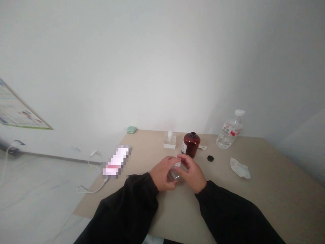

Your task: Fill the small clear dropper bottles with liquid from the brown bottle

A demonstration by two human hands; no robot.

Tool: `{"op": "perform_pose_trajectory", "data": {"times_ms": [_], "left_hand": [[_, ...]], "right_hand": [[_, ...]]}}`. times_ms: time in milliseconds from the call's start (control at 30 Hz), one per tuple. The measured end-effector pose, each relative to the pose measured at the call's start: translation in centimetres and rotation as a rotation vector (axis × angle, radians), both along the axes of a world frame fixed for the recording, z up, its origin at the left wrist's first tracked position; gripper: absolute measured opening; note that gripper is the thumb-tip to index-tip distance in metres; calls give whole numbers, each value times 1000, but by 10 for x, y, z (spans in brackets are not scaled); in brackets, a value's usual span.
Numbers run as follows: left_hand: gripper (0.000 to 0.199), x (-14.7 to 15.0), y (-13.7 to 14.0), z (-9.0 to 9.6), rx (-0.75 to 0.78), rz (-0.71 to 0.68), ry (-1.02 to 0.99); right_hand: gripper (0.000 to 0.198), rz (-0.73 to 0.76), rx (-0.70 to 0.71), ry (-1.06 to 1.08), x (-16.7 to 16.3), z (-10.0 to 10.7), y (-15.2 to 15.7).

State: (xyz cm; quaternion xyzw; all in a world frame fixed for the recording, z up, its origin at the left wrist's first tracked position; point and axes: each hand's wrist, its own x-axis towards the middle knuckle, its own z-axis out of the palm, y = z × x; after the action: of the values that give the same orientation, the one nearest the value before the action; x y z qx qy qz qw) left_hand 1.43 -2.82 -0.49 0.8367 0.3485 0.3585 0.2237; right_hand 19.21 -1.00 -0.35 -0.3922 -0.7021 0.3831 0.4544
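Observation:
Near the middle of the table, a small clear glass bottle is between my hands. My left hand is closed round its left side. The fingers of my right hand are closed at its whitish top, thumb in front. The fingers partly hide the bottle, so I cannot tell whether its top is on or loose. Just behind my right hand stands a brown glass bottle with a white label and an uncapped dark neck. A black cap lies to its right.
A clear square block with a white tip stands at the back. Right are a water bottle and a crumpled tissue. Left are a phone with a white cable and a small green case. A wall borders the table behind.

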Motion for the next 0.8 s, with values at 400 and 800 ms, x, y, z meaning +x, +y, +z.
{"op": "perform_pose_trajectory", "data": {"times_ms": [400, 800], "left_hand": [[77, 2, -1, 5, 23, 6, -25], [76, 1, 1, 3, 39, 44, -38]], "right_hand": [[26, 53, 15, -21, 4, 5, 1], [33, -22, 53, -73, -6, 6, -4]]}}
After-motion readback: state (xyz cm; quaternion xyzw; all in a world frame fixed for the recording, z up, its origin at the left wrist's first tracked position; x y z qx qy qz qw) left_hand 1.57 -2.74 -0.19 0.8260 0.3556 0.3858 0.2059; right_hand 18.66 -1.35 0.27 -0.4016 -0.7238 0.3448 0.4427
